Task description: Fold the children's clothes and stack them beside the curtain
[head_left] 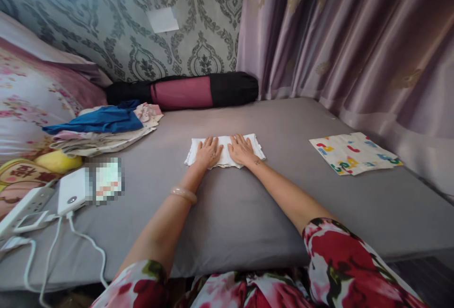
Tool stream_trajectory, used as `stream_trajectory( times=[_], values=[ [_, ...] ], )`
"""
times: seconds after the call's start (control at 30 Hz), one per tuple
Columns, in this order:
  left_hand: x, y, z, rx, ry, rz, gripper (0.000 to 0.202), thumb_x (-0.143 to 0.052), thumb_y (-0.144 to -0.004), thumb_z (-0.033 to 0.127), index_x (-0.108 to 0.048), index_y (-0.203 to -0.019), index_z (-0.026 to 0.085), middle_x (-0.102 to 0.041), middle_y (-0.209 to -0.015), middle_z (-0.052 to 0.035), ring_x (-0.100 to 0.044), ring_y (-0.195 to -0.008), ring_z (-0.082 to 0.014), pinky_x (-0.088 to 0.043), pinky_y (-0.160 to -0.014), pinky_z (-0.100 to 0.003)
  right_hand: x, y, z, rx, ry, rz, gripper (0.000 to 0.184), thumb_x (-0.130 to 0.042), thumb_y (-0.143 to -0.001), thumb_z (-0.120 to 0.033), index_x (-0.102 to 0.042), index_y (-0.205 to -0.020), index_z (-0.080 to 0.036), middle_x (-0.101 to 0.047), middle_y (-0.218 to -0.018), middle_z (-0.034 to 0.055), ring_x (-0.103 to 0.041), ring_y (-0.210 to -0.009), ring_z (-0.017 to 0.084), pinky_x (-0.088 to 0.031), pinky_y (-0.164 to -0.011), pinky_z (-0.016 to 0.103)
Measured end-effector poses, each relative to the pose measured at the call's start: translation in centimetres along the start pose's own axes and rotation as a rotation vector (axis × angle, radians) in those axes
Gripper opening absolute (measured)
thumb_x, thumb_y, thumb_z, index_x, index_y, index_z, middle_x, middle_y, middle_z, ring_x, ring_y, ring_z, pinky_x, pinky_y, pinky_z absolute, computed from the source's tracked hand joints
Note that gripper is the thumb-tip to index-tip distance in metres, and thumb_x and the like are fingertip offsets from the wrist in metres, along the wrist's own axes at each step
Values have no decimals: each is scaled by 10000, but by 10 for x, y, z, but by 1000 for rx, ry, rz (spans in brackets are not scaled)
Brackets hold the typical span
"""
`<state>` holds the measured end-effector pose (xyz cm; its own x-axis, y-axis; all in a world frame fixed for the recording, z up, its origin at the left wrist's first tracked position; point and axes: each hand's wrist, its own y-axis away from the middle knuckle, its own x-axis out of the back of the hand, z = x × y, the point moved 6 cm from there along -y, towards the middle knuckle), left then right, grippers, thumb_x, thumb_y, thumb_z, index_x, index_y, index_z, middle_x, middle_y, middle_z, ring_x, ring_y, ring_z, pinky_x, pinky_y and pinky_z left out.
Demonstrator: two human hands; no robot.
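A folded white cloth (226, 145) lies flat on the grey sheet (234, 223) in front of me. My left hand (209, 152) rests palm down on its left half, fingers stretched out. On the right half lies my right hand (241, 150), also flat with the fingers spread. The two thumbs point toward each other with a narrow gap of cloth between them. Whether the cloth is a garment or a towel I cannot tell. Farther right is a folded cream cloth with colourful letter-like prints (354, 153), apart from both hands.
A pile of clothes with a blue piece (102, 119) lies at the left. Nearer me are a white power bank (73, 190), a power strip (30, 208) and white cables (90, 239). A long black and pink bag (180, 92) lies along the wall. Curtains (340, 38) hang at the right.
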<state>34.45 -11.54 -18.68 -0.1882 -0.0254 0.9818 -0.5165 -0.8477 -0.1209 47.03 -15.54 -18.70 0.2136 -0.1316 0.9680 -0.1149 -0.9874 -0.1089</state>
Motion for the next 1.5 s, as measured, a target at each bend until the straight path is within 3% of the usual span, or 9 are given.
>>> stream_trajectory(
  times=[0.27, 0.63, 0.87, 1.07, 1.27, 1.5],
  values=[
    [-1, 2, 4, -2, 34, 91, 435, -271, -963, 239, -441, -1353, 152, -456, -1444, -154, -399, -1350, -248, -305, -1111, -458, -4, -5, -22, 79, -44, 64, 517, -242, -993, -334, -379, -1442, -118, -362, -1509, 137, -256, -1409, 246, -163, -1142, 435],
    [-4, 5, -1, -15, 17, 97, 444, -265, -984, 308, -444, -1357, 147, -448, -1452, -148, -384, -1360, -250, -292, -1121, -444, -5, -3, -23, 74, -48, 85, 511, -255, -987, -320, -388, -1429, -100, -395, -1487, 140, -278, -1394, 251, -173, -1137, 446],
    [13, 22, -38, -13, -115, 125, 449, -287, -983, 397, -525, -1291, 173, -481, -1429, -131, -341, -1386, -279, -239, -1141, -490, 4, -10, -38, 93, -25, 58, 494, -296, -956, -273, -435, -1397, -98, -389, -1490, 149, -264, -1400, 269, -140, -1135, 513],
    [11, 32, -68, 16, -9, 97, 455, -302, -974, 376, -489, -1341, 180, -419, -1486, -104, -312, -1406, -259, -267, -1140, -470, -7, -13, -54, 103, -36, 89, 512, -289, -961, -284, -420, -1401, -58, -381, -1495, 158, -256, -1404, 259, -130, -1143, 486],
    [1, 34, -76, 30, 83, 161, 450, -339, -960, 362, -483, -1343, 175, -429, -1481, -95, -315, -1407, -237, -299, -1136, -421, -12, -11, -55, 90, -26, 95, 516, -282, -961, -281, -413, -1409, -58, -371, -1503, 151, -245, -1408, 257, -121, -1143, 492],
    [7, 36, -84, 60, 160, 271, 437, -392, -931, 337, -494, -1306, 137, -503, -1408, -120, -386, -1358, -225, -324, -1124, -391, -9, -15, -62, 89, 6, 60, 517, -285, -945, -266, -436, -1387, -44, -386, -1487, 180, -264, -1398, 278, -119, -1136, 509]
  ],
)
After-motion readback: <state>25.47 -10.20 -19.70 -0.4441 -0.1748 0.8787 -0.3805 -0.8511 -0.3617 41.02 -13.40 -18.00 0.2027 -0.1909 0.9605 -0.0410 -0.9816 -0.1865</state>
